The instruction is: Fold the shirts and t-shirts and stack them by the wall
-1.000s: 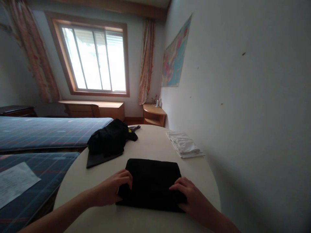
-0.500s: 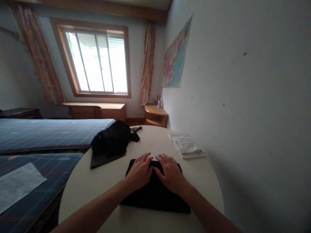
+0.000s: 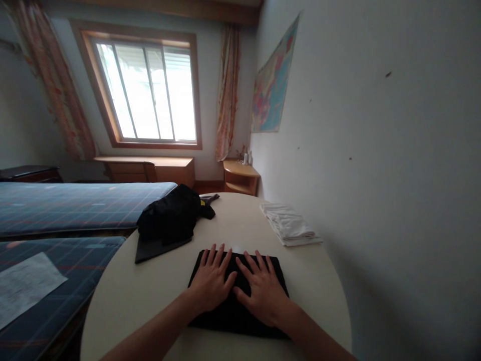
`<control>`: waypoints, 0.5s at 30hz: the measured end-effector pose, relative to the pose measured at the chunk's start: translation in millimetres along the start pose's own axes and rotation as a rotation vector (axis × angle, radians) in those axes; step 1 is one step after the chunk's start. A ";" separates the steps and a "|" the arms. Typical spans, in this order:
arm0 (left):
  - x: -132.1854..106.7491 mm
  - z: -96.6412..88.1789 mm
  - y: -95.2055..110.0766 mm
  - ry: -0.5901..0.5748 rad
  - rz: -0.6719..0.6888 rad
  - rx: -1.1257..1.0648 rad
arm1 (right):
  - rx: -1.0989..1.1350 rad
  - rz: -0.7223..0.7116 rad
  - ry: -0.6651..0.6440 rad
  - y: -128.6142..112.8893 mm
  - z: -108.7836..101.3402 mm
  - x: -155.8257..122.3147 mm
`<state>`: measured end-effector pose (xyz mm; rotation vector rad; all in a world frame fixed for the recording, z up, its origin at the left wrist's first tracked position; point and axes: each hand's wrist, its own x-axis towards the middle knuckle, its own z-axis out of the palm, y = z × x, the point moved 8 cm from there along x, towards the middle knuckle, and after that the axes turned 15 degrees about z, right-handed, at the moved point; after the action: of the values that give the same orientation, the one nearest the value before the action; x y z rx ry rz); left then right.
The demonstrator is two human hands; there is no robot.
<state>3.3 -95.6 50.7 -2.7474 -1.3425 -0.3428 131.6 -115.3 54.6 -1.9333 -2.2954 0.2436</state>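
Note:
A black folded cloth, probably a garment, lies flat in a near-rectangle at the front of the round cream table. My left hand rests palm down on its left half, fingers spread toward the far edge. On the right half lies my right hand, also flat with fingers apart. The two thumbs almost meet near the middle of the cloth. Neither hand grips anything. Parts of the cloth are hidden beneath my hands and forearms.
A heap of black clothing sits at the table's far left. Folded white cloth lies at the right, near the wall. Plaid mattresses stand to the left, the nearer one bearing a paper sheet.
Both hands have drawn slightly back toward me from the far edge and flattened, their fingers now more spread on the black cloth. The camera view has shifted a little.

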 end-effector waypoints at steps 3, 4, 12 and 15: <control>0.6 -0.9 2.0 -0.029 -0.002 0.022 | 0.002 0.004 -0.015 -0.8 -0.6 -1.1; 0.5 -1.1 2.7 -0.030 -0.002 0.028 | 0.003 0.004 -0.014 -0.9 -1.0 -1.5; 2.8 -9.5 -1.6 0.014 0.016 0.022 | 0.005 -0.017 0.023 0.8 0.4 -2.3; 9.1 -19.7 -22.4 0.024 -0.019 0.023 | -0.005 0.003 -0.001 1.8 0.8 -2.4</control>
<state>-12.3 -77.8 71.1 -2.7054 -1.3584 -0.3582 133.6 -117.4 53.4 -1.9395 -2.2969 0.2395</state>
